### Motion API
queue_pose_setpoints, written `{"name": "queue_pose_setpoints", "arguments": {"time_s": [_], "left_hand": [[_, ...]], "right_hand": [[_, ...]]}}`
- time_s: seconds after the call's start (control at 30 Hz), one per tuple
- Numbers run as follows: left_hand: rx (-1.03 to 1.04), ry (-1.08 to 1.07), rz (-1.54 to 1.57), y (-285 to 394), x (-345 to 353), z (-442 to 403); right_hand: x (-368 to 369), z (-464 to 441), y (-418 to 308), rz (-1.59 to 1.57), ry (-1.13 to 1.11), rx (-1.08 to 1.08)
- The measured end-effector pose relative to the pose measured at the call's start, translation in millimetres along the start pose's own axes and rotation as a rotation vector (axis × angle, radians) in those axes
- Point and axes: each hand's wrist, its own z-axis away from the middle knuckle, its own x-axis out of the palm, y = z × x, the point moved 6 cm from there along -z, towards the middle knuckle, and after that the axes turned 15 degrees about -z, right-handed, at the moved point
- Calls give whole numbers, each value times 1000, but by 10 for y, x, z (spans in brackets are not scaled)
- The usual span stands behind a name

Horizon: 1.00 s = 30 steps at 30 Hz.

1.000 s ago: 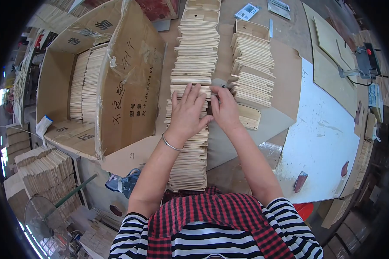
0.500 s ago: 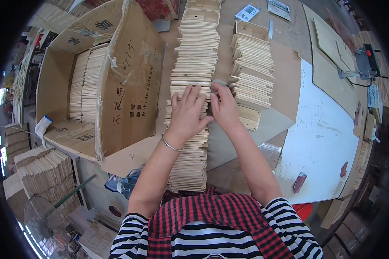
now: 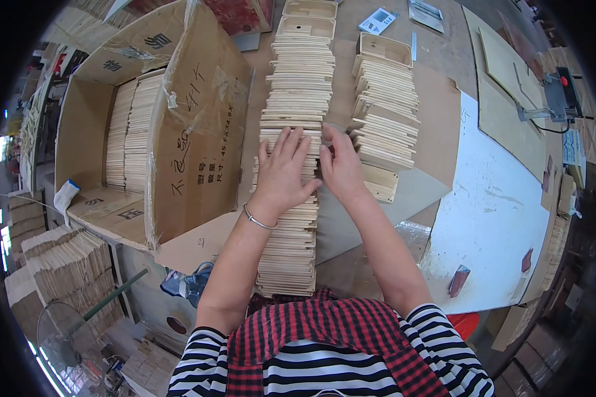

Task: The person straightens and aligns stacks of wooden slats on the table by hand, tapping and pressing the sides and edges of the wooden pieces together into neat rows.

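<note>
A long row of thin wooden pieces [image 3: 287, 248] standing on edge runs away from my body. My left hand [image 3: 283, 169] lies palm down on the row, its fingers spread across the edges and its thumb out to the right. My right hand [image 3: 344, 167] rests against the right side of the row, fingers bent and thumb apart from the index finger; its other fingertips are partly hidden. Beside it stands a shorter row of similar wooden pieces [image 3: 385, 135], with a shallow wooden tray [image 3: 381, 183] at its near end.
On the left, an open cardboard box [image 3: 202, 159] holds stacked wooden pieces [image 3: 136, 132]. A white-topped board [image 3: 493, 218] lies to the right. A clamp-like tool [image 3: 559, 99] and a small printed box [image 3: 377, 21] are farther off. A blue bag [image 3: 187, 283] sits at the near left.
Both hands have shifted very slightly to the left. The far part of the long row has also moved a little left. My left hand stays spread on the row.
</note>
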Motion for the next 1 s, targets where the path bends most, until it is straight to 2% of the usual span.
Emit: {"name": "queue_pose_setpoints", "arguments": {"time_s": [0.3,0.4,0.53,0.9,1.0], "left_hand": [[19,39,-51,-37,27,-63],[2,195,67,-30,-102,-119],[5,116,-21,-47,51,-159],[-13,106,-7,-41,53,-151],[-8,105,0,-46,65,-154]], "right_hand": [[12,-56,-28,108,-46,14],[13,-58,-26,108,-53,17],[15,-71,-10,93,-42,18],[29,-147,11,128,-38,43],[31,-126,-53,218,-51,-30]]}}
